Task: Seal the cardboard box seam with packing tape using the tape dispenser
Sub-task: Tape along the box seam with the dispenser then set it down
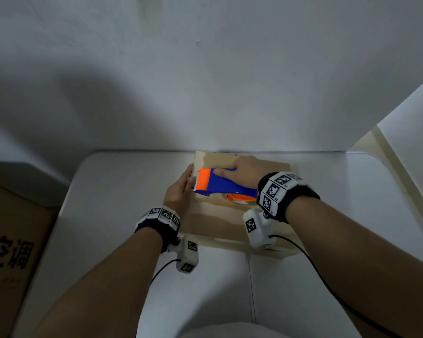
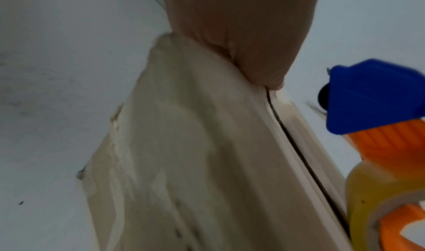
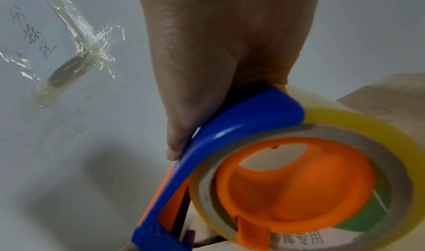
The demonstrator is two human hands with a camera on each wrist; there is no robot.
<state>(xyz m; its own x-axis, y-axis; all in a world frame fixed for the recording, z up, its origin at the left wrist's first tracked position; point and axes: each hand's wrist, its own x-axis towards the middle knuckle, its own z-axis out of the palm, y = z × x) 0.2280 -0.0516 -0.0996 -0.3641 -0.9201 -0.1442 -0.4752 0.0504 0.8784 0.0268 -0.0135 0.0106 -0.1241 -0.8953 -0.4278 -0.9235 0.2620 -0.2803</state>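
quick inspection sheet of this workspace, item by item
surface: white table, against a white wall
job's things: cardboard box flat on the table; blue and orange tape dispenser on its top, tape roll loaded
clutter: crumpled clear tape stuck on the white surface
hands: left hand flat against the box's left edge; right hand grips the dispenser
cables: black cables run from both wrist cameras
surroundings: large printed carton at left
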